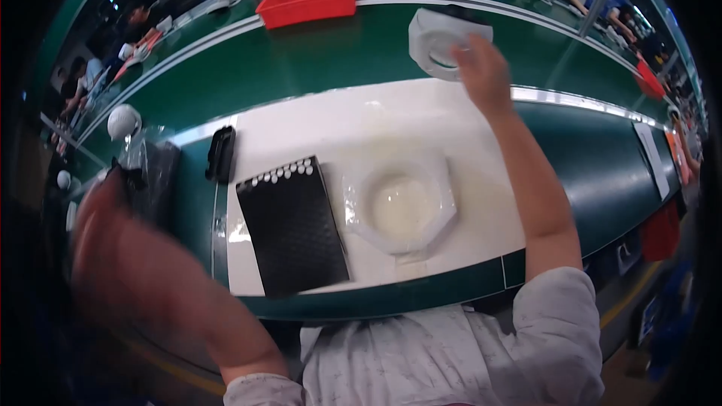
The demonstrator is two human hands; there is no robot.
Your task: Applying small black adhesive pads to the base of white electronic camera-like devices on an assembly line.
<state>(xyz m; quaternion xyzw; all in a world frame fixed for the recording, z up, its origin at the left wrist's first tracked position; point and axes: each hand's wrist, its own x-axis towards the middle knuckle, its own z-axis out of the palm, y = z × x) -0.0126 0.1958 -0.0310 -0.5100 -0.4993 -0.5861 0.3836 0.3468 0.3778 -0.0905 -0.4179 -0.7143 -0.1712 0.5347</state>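
Observation:
My right hand (485,75) reaches far over the bench, its fingers closed on a white plastic housing (430,39) with a round opening, held above the green belt. My left hand (109,233) is at the left edge, smeared by motion. Its fingertips are at a small dark part (132,176) beside a clear plastic bag (147,149); whether they grip it I cannot tell. Between my arms sits a white octagonal fixture (444,206) with a round hollow. To its left lies a black sheet (293,229) with a row of round whitish stickers along its top edge.
A long black plastic part (221,154) lies left of the white work surface (481,237). Beyond, a red bin (310,1) stands on the green belt (331,52). A round white item (124,121) is at the far left. Other people work along the line.

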